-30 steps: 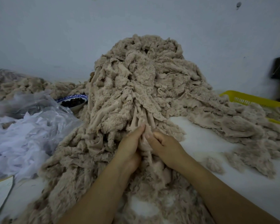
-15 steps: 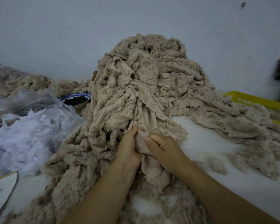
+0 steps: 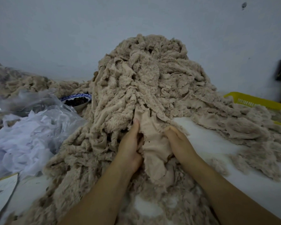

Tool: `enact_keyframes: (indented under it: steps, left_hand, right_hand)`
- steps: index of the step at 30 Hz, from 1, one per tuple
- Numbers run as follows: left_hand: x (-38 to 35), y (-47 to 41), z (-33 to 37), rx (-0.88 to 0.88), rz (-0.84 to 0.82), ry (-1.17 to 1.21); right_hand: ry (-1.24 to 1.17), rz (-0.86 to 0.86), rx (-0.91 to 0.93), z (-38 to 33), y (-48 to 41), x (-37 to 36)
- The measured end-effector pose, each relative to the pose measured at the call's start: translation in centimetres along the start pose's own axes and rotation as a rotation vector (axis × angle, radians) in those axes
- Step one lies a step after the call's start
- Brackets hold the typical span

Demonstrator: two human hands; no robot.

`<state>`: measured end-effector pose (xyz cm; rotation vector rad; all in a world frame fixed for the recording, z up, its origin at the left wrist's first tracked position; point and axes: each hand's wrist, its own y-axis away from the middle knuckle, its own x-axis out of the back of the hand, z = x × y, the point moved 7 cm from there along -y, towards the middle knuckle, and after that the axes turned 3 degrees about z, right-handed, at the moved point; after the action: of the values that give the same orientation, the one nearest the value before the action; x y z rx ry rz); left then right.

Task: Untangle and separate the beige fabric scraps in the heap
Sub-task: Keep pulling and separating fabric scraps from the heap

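**Two hands spread one scrap (image 3: 154,143) at the foot of the beige heap (image 3: 144,82)**

The heap rises mid-desk (image 3: 225,159) toward the far edge, a mound of fuzzy, frayed strips tangled together, probably light, limp and clingy rather than slippery. The left hand (image 3: 130,148) and right hand (image 3: 178,142) each curl their fingers round an opposite side edge of the flatter, smoother scrap on the slope facing the near edge. It is best gripped at its free edges and eased out gently, since the fleece will likely snag on neighbouring strips.
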<state>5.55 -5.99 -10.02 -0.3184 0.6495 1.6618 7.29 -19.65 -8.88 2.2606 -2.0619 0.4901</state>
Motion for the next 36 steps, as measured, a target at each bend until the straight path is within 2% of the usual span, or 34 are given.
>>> enact_keyframes:
  steps: [4, 8, 12, 18, 23, 26, 28, 31, 33, 36]
  left_hand:
    - [-0.4, 0.7, 0.1, -0.078, -0.026, -0.155]
    - [-0.7, 1.1, -0.1, -0.102, -0.018, -0.160]
    - [-0.5, 0.5, -0.4, -0.022, 0.022, -0.017]
    - [-0.5, -0.1, 0.2, 0.042, -0.109, 0.157]
    - [1.1, -1.5, 0.3, 0.040, 0.049, 0.326]
    - [3.0, -2.3, 1.2, 0.002, 0.147, 0.534]
    - [3.5, -2.7, 1.6, -0.005, 0.130, 0.579]
    - [2.6, -2.4, 1.5, 0.005, 0.032, 0.413]
    - [1.6, -1.9, 1.4, -0.047, -0.016, 0.098]
    - [0.0, -0.5, 1.4, -0.160, -0.033, -0.503]
  right_hand:
    - [0.021, -0.047, 0.036, -0.6, 0.2, -1.2]
    - [-0.041, 0.036, -0.024, -0.1, 0.2, -0.6]
    - [-0.197, 0.092, -0.035, -1.1, 0.6, 0.0]
    - [-0.198, 0.112, -0.029, -1.0, 0.3, 0.3]
    - [-0.173, 0.046, 0.075, -1.8, 0.8, -0.6]
    - [-0.257, 0.139, 0.066, -1.7, 0.4, 0.6]
    - [-0.400, 0.244, -0.023, -0.9, -0.4, 2.3]
    - [-0.534, 0.333, -0.137, 0.5, -1.0, 3.8]
    - [-0.588, 0.348, -0.173, 1.1, -1.1, 4.0]
    - [-0.637, 0.347, -0.188, 1.1, -1.1, 3.8]
